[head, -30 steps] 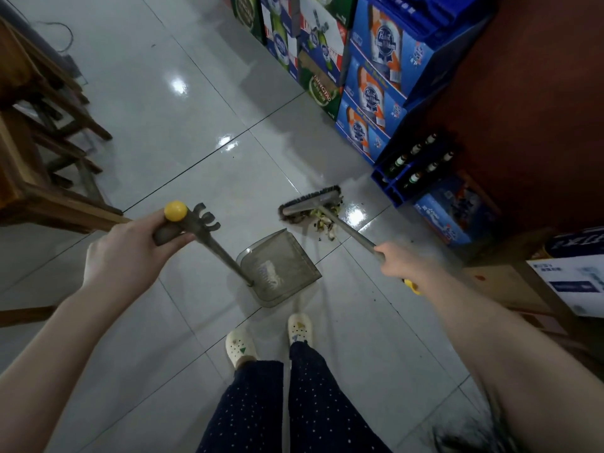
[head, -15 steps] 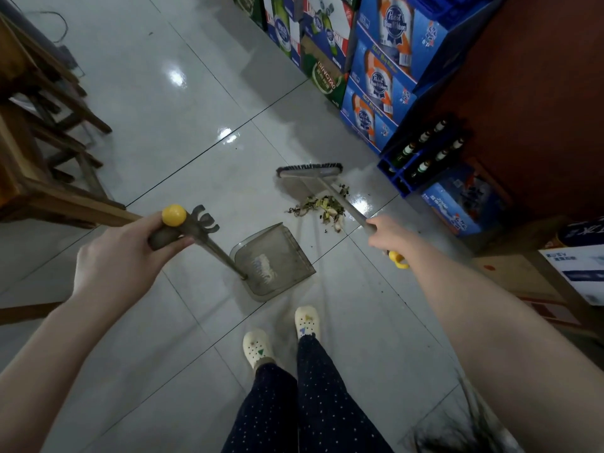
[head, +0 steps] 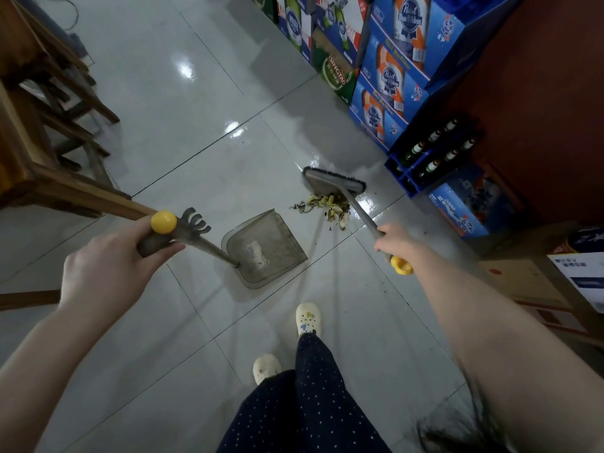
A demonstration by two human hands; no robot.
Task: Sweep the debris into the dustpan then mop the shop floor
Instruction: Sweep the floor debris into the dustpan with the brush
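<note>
The debris (head: 327, 205) lies on the tile floor (head: 196, 125) against your broom head (head: 333, 184), near the dustpan (head: 266, 253). Your right hand (head: 397, 241) grips the broom handle (head: 359, 211); your left hand (head: 108, 266) holds the dustpan handle (head: 210, 249). Beyond stand blue Pabst Blue Ribbon cases (head: 392, 76) and a green Tsingtao case (head: 336, 75).

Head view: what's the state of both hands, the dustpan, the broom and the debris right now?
Debris: loose pile on the floor.
Dustpan: on the floor, mouth facing the pile, pile not in it.
Broom: head down behind the pile.
Left hand: grips the dustpan handle.
Right hand: grips the broom handle.
</note>
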